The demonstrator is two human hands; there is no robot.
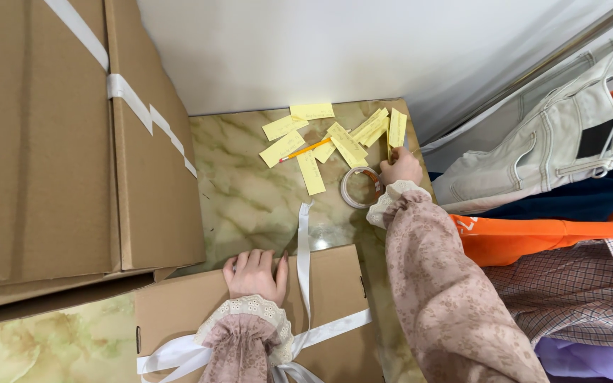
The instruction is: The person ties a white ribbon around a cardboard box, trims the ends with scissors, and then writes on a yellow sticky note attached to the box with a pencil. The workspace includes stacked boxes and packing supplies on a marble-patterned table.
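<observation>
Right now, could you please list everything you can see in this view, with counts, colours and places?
yellow paper slips: about a dozen, yellow, scattered at the far end of the marble top
pencil: one, orange-yellow, lying among the slips
tape roll: one, clear, beside the right hand
small box: one, brown cardboard, near edge
white ribbon: one, white, wrapped around the small box
large boxes: at least two, brown, taped, at left
marble top: one, green-beige
clothes on rail: several, white, orange, navy, plaid, at right
left hand: flat on the small box
right hand: grip on one slip
</observation>
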